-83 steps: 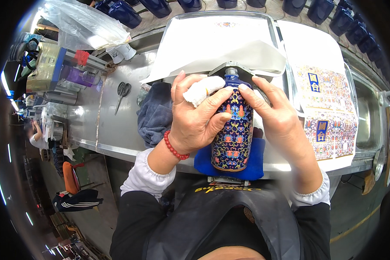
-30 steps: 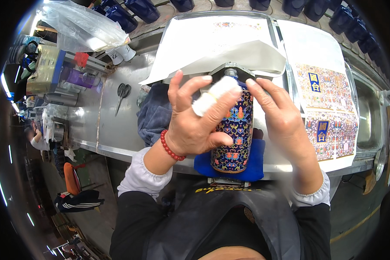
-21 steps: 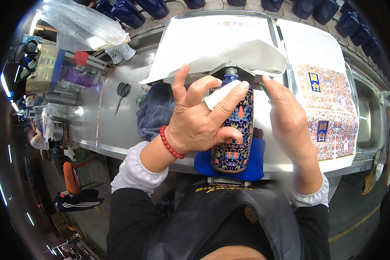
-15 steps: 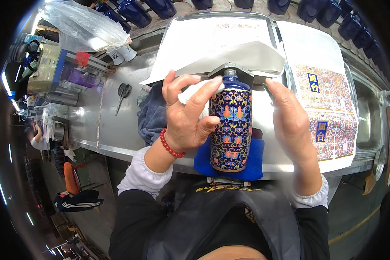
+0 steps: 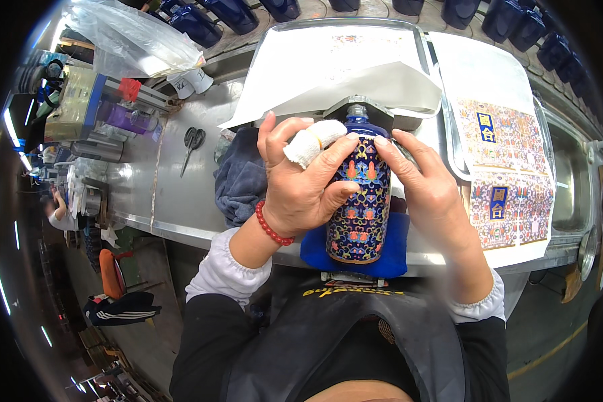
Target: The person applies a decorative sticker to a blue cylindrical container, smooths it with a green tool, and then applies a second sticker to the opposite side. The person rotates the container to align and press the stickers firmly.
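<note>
Here, hands (image 5: 365, 184) (both, seemingly) clasp bottle (image 5: 360, 214).

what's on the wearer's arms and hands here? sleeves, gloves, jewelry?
No gloves. The left hand has a white bandage wrap on one finger and a red bead bracelet at the wrist. The right hand is bare. Both arms have black sleeves with white cuffs.

The steel bench (image 5: 181, 201) carries scissors (image 5: 193, 139), a dark cloth (image 5: 240, 179) and patterned sheets (image 5: 509, 181).
</note>
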{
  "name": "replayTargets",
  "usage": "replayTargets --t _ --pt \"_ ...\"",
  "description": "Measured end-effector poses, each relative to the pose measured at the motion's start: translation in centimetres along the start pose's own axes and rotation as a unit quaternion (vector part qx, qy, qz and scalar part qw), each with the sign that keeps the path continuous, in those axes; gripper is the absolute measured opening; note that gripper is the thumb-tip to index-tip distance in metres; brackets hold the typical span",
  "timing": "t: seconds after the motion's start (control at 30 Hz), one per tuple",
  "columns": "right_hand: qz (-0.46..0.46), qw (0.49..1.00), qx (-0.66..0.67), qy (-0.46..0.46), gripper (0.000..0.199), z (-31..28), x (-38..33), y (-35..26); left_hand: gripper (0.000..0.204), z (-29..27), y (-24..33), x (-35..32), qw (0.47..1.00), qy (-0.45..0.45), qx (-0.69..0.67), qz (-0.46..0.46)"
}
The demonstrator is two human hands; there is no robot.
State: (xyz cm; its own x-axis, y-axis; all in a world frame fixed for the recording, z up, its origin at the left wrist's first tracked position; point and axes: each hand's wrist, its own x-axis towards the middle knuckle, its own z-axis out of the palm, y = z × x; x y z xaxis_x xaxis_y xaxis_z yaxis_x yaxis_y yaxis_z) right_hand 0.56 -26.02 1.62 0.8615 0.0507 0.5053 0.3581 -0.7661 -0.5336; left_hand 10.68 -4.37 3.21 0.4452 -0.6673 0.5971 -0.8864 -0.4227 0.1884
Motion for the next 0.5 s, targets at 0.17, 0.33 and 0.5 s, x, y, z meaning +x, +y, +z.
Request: replayTargets --t 0.17,0.33,0.5 --pt "0.015 1.0 0.011 -0.013 0.08 0.1 -0.1 -0.1 0.062 0.3 0.1 0.0 1.0 0.006 -0.002 0.004" --pt "0.007 0.999 -0.015 0.029 0.071 0.2 -0.1 0.5 0.067 0.2 0.4 0.1 1.0 0.005 -0.012 0.007" --pt "0.032 0.994 0.057 0.089 0.056 -0.1 0.0 1.0 0.074 -0.1 1.0 0.2 0.998 -0.056 0.01 0.029"
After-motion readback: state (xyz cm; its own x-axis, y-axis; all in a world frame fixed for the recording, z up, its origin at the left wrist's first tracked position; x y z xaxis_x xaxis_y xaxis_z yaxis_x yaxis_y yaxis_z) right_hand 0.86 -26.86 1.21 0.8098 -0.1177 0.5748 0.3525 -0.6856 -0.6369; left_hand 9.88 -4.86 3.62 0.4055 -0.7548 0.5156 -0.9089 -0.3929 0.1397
